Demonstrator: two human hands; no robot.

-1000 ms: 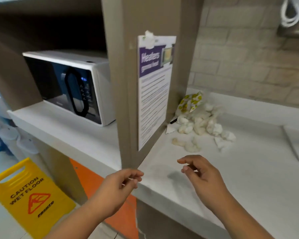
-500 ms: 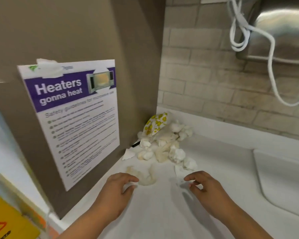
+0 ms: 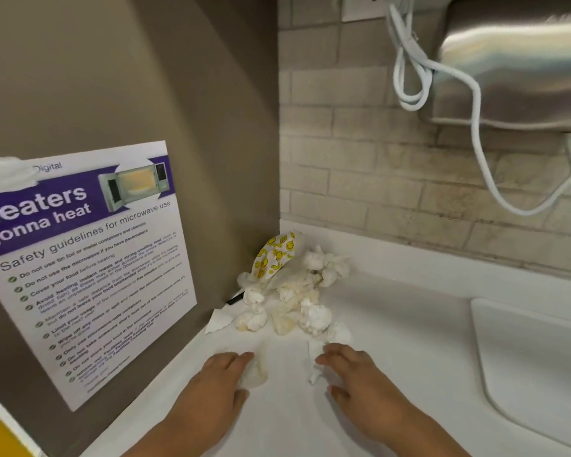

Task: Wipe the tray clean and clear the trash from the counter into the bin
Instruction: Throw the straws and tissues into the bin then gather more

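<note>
both hands are low over the white counter [image 3: 393, 341], near its front edge. the left hand [image 3: 211, 387] lies palm down with its fingers bent over a crumpled wad [image 3: 257, 374] of tissue. the fingers touch it, but i cannot tell whether they have closed on it. the right hand [image 3: 360, 380] is relaxed and spread, holding nothing, and its fingertips touch a flat white scrap [image 3: 313, 357].

the trash is a pile [image 3: 297, 291] of balled, stained tissues. it sits in the counter's back left corner, where the brown panel [image 3: 145, 77] meets the tiled wall [image 3: 360, 159]. a wrapper [image 3: 276, 255] printed with yellow smiley faces leans at the back of the pile, against the panel. the wad and the scrap lie apart from the pile, on its front side.

the tray [image 3: 534, 357], white, lies flat at the counter's right edge, well apart from the hands.

a microwave safety poster [image 3: 89, 268] is stuck on the panel. a white cord [image 3: 475, 127] hangs looped beside a steel box [image 3: 515, 61] on the wall.
</note>
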